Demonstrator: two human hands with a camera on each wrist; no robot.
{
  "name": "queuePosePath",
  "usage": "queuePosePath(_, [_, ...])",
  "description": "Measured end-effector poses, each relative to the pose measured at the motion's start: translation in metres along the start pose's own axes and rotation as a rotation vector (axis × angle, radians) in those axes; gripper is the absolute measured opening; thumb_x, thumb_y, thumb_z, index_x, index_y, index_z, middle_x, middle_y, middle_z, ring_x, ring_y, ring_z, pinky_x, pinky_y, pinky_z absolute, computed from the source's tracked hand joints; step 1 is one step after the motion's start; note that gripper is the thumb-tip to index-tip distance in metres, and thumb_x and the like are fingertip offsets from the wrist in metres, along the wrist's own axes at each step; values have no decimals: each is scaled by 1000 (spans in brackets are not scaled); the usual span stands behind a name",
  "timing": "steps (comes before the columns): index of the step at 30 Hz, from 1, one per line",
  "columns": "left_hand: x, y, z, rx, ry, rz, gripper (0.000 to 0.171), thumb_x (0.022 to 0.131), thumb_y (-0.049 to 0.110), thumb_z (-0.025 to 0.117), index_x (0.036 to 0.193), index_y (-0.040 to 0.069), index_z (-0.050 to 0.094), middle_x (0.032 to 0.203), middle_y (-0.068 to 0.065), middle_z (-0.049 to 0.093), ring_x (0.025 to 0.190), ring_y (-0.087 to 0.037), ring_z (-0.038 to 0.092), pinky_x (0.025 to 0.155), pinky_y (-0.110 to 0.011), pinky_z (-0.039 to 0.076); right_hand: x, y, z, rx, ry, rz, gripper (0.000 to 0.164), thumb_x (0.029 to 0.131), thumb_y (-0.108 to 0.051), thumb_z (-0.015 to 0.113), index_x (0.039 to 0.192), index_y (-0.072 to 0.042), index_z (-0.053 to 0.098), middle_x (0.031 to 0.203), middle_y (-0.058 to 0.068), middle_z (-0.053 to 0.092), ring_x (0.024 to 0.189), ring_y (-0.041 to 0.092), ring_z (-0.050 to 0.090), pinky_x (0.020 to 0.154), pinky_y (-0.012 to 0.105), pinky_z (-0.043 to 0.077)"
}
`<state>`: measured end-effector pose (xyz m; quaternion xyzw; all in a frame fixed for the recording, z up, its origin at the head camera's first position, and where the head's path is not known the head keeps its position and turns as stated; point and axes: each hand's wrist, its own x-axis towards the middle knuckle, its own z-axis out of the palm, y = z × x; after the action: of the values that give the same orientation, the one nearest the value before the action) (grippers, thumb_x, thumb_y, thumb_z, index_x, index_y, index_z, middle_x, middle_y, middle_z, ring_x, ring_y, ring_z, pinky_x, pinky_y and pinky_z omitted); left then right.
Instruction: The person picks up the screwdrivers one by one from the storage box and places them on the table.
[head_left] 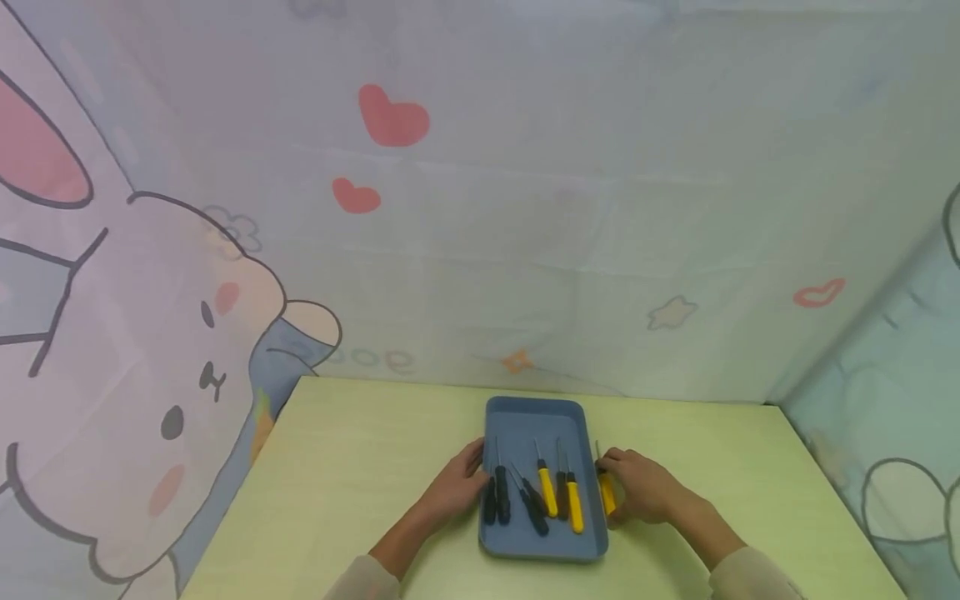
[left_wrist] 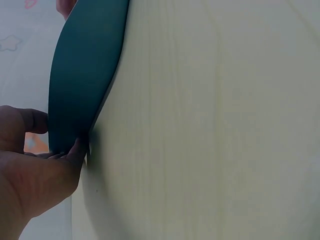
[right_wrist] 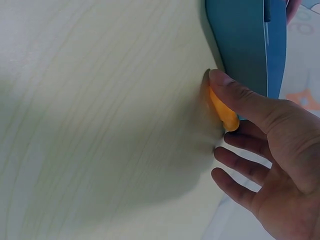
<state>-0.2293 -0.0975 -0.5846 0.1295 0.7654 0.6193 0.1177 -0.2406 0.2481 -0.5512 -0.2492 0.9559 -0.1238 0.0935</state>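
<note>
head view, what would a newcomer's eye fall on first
Probably the large cartoon rabbit, far left on the backdrop. Then the blue tray of screwdrivers on the table, gripped at its left edge by the left hand. Beyond its right edge, the right hand holds a yellow-handled screwdriver.

Left forearm (head_left: 402, 540) and right forearm (head_left: 705, 527) are slanting inward, both grips sitting about level. Left grip (head_left: 452, 489) is clasping with thumb and fingers; right grip (head_left: 645, 487) is pinching with thumb (right_wrist: 242, 96) and forefinger (right_wrist: 254, 129), outer fingers (right_wrist: 236, 188) loosely bending, spreading apart.
</note>
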Motion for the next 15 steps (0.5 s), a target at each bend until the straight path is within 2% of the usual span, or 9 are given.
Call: queuePosePath(15, [1, 1, 0, 13, -5, -12, 66, 106, 7, 51, 164, -9, 23, 168, -29, 29, 156, -45, 29, 127, -55, 25, -1, -3, -1, -1, -12, 35, 85, 64, -32, 103, 133, 1, 67, 126, 9, 65, 117, 34, 63, 105, 54, 54])
